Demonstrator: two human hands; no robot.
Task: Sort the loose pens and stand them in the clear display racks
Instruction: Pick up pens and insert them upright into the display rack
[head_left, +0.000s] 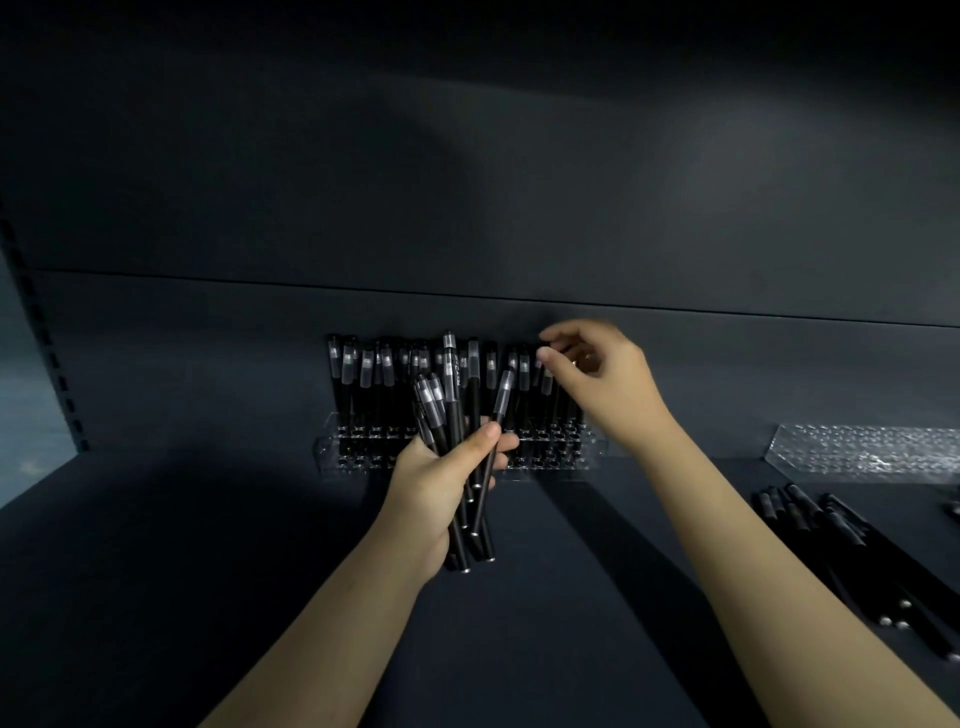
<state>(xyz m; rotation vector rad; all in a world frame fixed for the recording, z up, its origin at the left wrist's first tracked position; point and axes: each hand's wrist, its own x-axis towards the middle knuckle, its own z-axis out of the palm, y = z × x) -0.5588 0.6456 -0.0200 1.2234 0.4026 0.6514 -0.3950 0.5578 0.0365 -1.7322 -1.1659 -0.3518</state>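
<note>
Presently, a bundle of pens (457, 415) is gripped in the left hand's (441, 483) curled fingers; the right hand's (597, 374) fingertips pinch a racked pen (539, 364) just beyond. That rack (328, 457) looks nearly full; loose pens (831, 530) and an empty rack (862, 447) wait well right.

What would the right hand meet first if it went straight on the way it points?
Probably the caps of the standing pens at the right end of the clear rack, just left of the right hand; depth is unclear.
</note>
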